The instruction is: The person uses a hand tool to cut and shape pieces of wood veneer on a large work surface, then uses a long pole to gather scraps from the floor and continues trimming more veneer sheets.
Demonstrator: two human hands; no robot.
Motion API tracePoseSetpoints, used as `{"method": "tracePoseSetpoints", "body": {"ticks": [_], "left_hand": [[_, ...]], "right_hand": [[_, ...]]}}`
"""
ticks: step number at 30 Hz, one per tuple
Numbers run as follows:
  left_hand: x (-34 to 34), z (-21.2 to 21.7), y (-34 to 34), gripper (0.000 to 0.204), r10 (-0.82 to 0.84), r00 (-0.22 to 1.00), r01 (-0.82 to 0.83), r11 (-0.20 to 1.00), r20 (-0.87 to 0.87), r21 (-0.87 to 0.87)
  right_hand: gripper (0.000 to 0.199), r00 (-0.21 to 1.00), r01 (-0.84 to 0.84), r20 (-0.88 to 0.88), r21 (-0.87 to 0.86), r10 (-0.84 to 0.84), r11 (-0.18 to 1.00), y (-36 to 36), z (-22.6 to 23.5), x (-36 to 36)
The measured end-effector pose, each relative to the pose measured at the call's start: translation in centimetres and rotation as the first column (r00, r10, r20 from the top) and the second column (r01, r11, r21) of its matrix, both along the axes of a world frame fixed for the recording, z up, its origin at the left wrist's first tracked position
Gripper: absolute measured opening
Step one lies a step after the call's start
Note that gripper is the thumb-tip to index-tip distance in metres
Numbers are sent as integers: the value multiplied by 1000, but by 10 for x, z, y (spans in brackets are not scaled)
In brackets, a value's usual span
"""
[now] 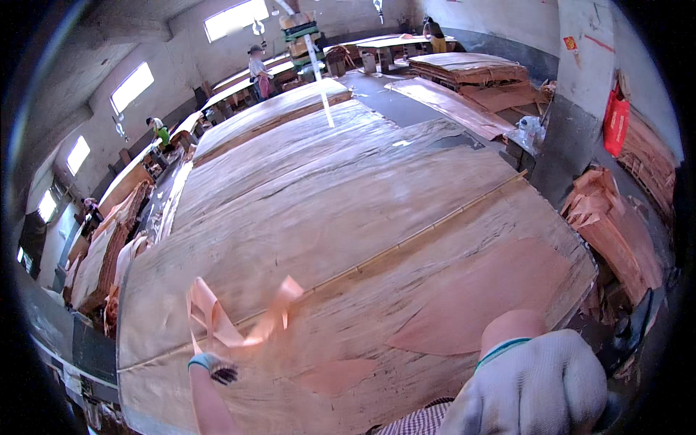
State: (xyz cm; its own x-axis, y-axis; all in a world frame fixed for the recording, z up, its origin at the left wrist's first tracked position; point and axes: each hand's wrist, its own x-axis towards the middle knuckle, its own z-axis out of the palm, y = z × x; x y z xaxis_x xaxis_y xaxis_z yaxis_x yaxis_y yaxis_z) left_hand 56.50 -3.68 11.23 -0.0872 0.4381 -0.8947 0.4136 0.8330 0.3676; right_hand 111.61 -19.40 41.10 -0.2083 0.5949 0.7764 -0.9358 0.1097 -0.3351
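I log the left hand (217, 368) low at the near edge of the surface (217, 239), its gloved fingers closed on a curling pink veneer strip (243, 322) that loops up above the big veneer sheet (348, 217). The right hand (536, 388) in a white knit glove sits at the lower right, balled; I cannot tell whether those fingers hold anything. A darker veneer patch (478, 297) lies flat just ahead of it, a thin seam line (406, 243) running diagonally beyond.
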Motion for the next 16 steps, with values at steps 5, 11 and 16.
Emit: {"method": "tracePoseSetpoints", "body": {"ticks": [5, 11, 16], "left_hand": [[19, 33, -10, 59, 64, 476, -734, 578, 877, 356], [-21, 18, 70, 39, 560, 750, -648, 519, 351, 557], [12, -11, 102, 34, 110, 992, -22, 643, -63, 766]], "right_hand": [[37, 970, 165, 173, 46, -170, 985, 90, -39, 25], [26, 614, 694, 701, -262, -362, 671, 313, -91, 29], [40, 288, 901, 756, -5, -588, 435, 454, -96, 31]]}}
